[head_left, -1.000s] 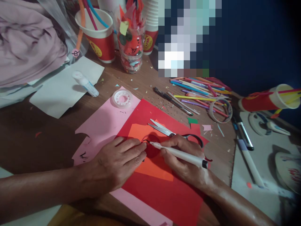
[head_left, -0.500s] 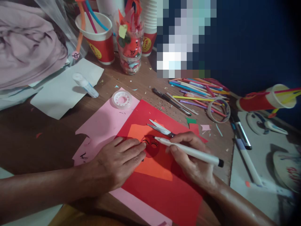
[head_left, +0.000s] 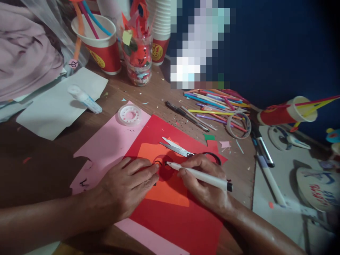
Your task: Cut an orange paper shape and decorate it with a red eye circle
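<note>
My right hand (head_left: 205,180) is closed around a white marker (head_left: 209,179) with a black end. Its tip meets a small red paper circle (head_left: 166,174), over one of two curved black marks. My left hand (head_left: 127,186) lies palm down, fingers stretched out over the circle's left edge. Under the circle is an orange paper piece (head_left: 170,196), on a larger red sheet (head_left: 183,223) and a pink sheet (head_left: 103,141). Scissors (head_left: 176,149) lie with blades spread just beyond the marker; my right hand partly covers their dark handle.
A tape roll (head_left: 129,115) sits on the pink sheet. A glue stick (head_left: 85,99) rests on white paper. Behind stand a red cup (head_left: 106,53) and a clear container (head_left: 138,67) of scraps. Many colored sticks (head_left: 217,102) lie at the back right, near another cup (head_left: 277,113).
The view has shifted, so everything sits further left. On the circle, the marker tip has come down from above onto the right-hand lashed mark. More of the scissors' handle shows.
</note>
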A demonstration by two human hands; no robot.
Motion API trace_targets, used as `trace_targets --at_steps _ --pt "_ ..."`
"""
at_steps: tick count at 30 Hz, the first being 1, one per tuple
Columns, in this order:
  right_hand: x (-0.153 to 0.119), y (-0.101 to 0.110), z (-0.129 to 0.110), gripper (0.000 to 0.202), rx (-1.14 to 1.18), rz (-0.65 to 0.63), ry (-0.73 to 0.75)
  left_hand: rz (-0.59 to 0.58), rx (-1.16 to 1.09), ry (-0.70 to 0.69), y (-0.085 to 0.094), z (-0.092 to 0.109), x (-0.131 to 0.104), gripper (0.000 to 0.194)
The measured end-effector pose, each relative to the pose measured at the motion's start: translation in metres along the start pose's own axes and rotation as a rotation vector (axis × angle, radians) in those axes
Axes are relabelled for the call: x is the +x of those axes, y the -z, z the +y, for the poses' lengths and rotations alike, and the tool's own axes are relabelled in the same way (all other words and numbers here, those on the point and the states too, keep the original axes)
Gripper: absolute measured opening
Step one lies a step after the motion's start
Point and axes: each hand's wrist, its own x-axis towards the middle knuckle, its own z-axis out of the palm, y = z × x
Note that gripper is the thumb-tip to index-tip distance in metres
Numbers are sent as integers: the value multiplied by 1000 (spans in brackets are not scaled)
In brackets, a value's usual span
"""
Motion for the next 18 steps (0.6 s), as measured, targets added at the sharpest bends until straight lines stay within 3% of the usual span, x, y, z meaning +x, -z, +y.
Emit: trace_targets --at_steps 18 --pt "-2 -5 3 11 -28 -16 74 -30 -7 -36 0 -3 0 26"
